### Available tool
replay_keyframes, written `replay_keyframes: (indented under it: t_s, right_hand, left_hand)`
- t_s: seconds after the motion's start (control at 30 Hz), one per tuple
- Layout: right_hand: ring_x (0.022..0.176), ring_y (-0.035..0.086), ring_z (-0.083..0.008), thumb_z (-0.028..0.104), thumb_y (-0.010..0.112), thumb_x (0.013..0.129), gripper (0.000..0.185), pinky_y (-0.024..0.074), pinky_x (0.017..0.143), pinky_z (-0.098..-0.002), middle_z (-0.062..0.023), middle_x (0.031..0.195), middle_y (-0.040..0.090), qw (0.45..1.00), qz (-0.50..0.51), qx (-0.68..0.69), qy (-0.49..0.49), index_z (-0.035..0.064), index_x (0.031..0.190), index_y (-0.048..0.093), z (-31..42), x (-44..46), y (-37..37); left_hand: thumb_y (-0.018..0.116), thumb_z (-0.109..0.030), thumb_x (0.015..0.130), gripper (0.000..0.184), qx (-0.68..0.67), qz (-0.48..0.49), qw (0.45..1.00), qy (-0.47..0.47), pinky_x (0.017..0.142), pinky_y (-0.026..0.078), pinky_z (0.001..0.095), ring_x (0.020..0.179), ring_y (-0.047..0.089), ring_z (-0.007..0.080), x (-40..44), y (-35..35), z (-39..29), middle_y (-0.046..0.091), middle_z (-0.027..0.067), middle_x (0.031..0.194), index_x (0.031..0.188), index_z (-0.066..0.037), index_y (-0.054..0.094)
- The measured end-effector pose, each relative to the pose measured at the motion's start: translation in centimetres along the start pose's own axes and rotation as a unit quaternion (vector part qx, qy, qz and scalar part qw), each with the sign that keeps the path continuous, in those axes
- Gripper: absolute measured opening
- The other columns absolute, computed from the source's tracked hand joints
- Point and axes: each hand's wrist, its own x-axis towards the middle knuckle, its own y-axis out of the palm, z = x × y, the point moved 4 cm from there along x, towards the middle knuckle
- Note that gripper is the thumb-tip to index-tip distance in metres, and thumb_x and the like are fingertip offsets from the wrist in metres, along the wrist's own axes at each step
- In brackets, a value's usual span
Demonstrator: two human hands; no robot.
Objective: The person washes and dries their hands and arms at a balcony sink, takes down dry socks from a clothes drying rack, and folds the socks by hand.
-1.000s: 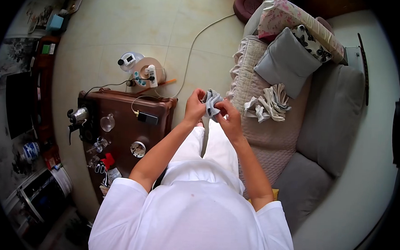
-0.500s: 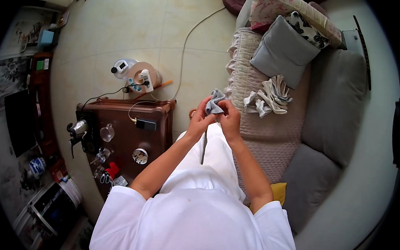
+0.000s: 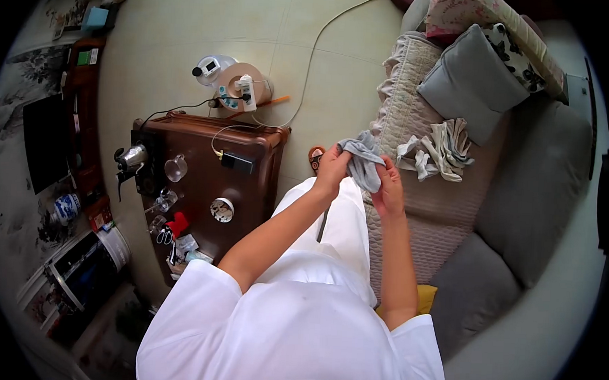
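Grey cloth (image 3: 365,167) x1, pinched btwn L hand (image 3: 331,169) & R hand (image 3: 390,194), 1 white bowl (image 3: 222,210) on table (image 3: 253,194).

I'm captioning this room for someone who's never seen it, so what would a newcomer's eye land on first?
Probably the grey cloth, held between the left hand and right hand near the middle of the view. Next might come the pale cloths on the sofa to the right, then the bright red item on the brown table to the left.
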Motion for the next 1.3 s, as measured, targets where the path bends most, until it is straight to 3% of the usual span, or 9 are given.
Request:
replay_keyframes:
  t_s: [0.13,0.5,0.67,0.8,0.93,0.97,1.07,1.17,1.3]
  right_hand:
    - [0.080,0.060,-0.0068,0.017,0.057,0.089,0.014,0.0479,0.072,-0.0212,-0.0010,0.090,0.065,0.999,-0.016,-0.029,0.003,0.0071,0.099,0.061,1.6,0.3,-1.0]
    - [0.064,0.055,-0.0037,0.019,0.059,0.088,0.014,0.0430,0.058,-0.0190,0.0018,0.075,0.062,0.981,-0.139,-0.118,-0.064,0.0058,0.084,0.062,4.5,3.2,-6.3]
    - [0.090,0.056,-0.0076,0.027,0.048,0.094,0.029,0.0440,0.080,-0.0214,-0.0015,0.096,0.061,0.990,-0.105,-0.083,-0.041,0.0039,0.108,0.057,3.4,1.4,-8.6]
    - [0.098,0.054,-0.0103,0.031,0.050,0.093,0.037,0.0405,0.087,-0.0232,-0.0020,0.105,0.058,0.993,-0.078,-0.071,-0.046,0.0039,0.119,0.051,6.7,-0.4,-9.4]
    - [0.083,0.059,-0.0165,0.025,0.071,0.075,0.040,0.0459,0.075,-0.0291,-0.0092,0.091,0.062,0.886,-0.081,-0.449,-0.078,0.0019,0.104,0.056,5.1,-0.5,-14.9]
    - [0.079,0.060,-0.0187,0.022,0.073,0.070,0.040,0.0469,0.070,-0.0321,-0.0124,0.085,0.063,0.877,-0.113,-0.460,-0.079,0.0010,0.100,0.057,4.4,-0.6,-17.5]
    - [0.079,0.060,-0.0175,0.025,0.075,0.069,0.041,0.0468,0.071,-0.0312,-0.0113,0.088,0.064,0.797,-0.266,-0.536,-0.082,0.0008,0.098,0.058,4.7,-2.4,-26.5]
    - [0.087,0.061,-0.0274,0.032,0.075,0.068,0.049,0.0469,0.076,-0.0362,-0.0151,0.093,0.064,0.718,-0.379,-0.582,-0.047,0.0018,0.101,0.058,3.9,-4.4,-37.9]
    - [0.092,0.058,-0.0330,0.033,0.072,0.070,0.047,0.0458,0.080,-0.0395,-0.0153,0.097,0.062,0.610,-0.441,-0.658,-0.025,0.0036,0.104,0.057,5.5,-3.6,-42.5]
  left_hand:
    - [0.042,-0.015,0.092,0.021,-0.155,-0.011,0.978,-0.140,0.089,0.045,0.0442,0.100,0.057,0.0246,2.1,-0.4,1.2,0.059,0.0078,0.107,0.109,-0.007,0.051]
    - [0.042,-0.030,0.093,0.032,-0.159,0.140,0.956,-0.201,0.090,0.045,0.0370,0.102,0.057,0.0196,2.1,5.4,3.8,0.060,0.0065,0.109,0.108,-0.006,0.056]
    - [0.037,-0.040,0.095,0.044,-0.003,0.154,0.974,-0.167,0.092,0.043,0.0400,0.104,0.056,0.0213,3.0,6.6,3.3,0.059,0.0068,0.111,0.114,-0.004,0.055]
    - [0.046,-0.028,0.094,0.032,0.091,0.190,0.969,-0.125,0.092,0.044,0.0374,0.104,0.056,0.0196,5.2,5.0,6.1,0.059,0.0071,0.112,0.114,-0.004,0.054]
    - [0.056,-0.025,0.090,0.027,0.148,0.172,0.958,-0.174,0.081,0.047,0.0299,0.092,0.058,0.0116,6.1,4.6,11.3,0.062,0.0035,0.098,0.107,-0.005,0.056]
    - [0.059,-0.024,0.088,0.030,0.248,0.150,0.935,-0.203,0.086,0.044,0.0307,0.097,0.056,0.0127,6.5,3.9,12.3,0.060,0.0038,0.104,0.111,-0.005,0.053]
    - [0.063,-0.019,0.085,0.032,0.359,0.102,0.927,-0.042,0.088,0.042,0.0285,0.099,0.056,0.0132,8.6,1.5,14.7,0.060,0.0050,0.103,0.111,-0.003,0.053]
    - [0.065,-0.014,0.083,0.035,0.378,0.110,0.917,-0.056,0.088,0.044,0.0282,0.099,0.057,0.0156,11.2,1.3,15.6,0.060,0.0080,0.104,0.112,-0.001,0.052]
    - [0.070,-0.019,0.077,0.046,0.539,0.110,0.835,-0.002,0.082,0.047,0.0301,0.096,0.059,0.0185,17.1,1.6,18.5,0.061,0.0123,0.103,0.113,0.001,0.051]
